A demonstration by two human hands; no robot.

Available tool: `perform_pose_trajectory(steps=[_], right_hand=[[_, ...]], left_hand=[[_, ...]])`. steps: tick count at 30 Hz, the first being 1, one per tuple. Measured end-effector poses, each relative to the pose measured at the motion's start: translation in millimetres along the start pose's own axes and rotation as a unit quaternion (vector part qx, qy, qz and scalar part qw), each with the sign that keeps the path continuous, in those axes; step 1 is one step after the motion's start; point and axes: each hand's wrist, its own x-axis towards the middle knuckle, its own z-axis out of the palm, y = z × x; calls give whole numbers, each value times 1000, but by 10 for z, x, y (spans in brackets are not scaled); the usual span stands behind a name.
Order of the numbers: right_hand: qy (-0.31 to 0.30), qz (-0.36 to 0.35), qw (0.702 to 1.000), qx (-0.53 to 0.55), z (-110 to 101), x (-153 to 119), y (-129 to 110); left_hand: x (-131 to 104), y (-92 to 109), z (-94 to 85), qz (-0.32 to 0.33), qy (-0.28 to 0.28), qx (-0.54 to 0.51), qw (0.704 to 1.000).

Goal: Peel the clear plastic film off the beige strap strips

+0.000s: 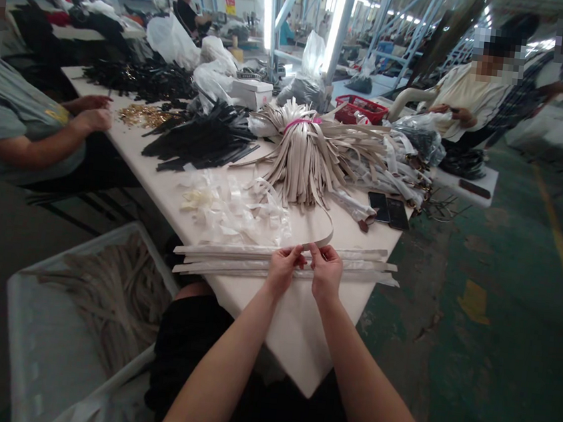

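Close together over the near part of the table, my left hand (284, 265) and my right hand (325, 269) pinch a beige strap (328, 233). It curves up in a loop behind my right hand. Under my hands several long pale strips (231, 259) lie side by side across the table; they look wrapped in clear plastic. Just beyond them, to the left, is a heap of clear and white plastic pieces (241, 207). Straight ahead stands a large bundle of beige straps (307, 153), tied with a pink band (301, 123).
Black straps (199, 135) and small gold-coloured parts (150, 115) lie at the left. Two dark phones (387, 210) rest near the right edge. A white bin (36, 346) of straps stands at lower left. A co-worker (24, 123) sits left; another person (475, 90) stands right.
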Motion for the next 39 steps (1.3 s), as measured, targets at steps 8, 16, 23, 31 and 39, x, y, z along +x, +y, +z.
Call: perform_pose_trajectory(steps=[8,16,23,31,39], right_hand=[[-36,21,998,46,32,-121,76],[10,37,998,51,83,-70,119],[-41,104,990,89,77,-86,233],[-129,168,964,163,-97,326,-75],[-56,1,993,103,31,-191,-347]], left_hand=[[4,26,-6,-14,-26,-52,998],[14,10,-2,-30,-57,-62,996],[3,9,14,-3,-40,-53,998],[-54,102,81,20,-31,-1,999],[-319,326,423,23,-62,-67,996]])
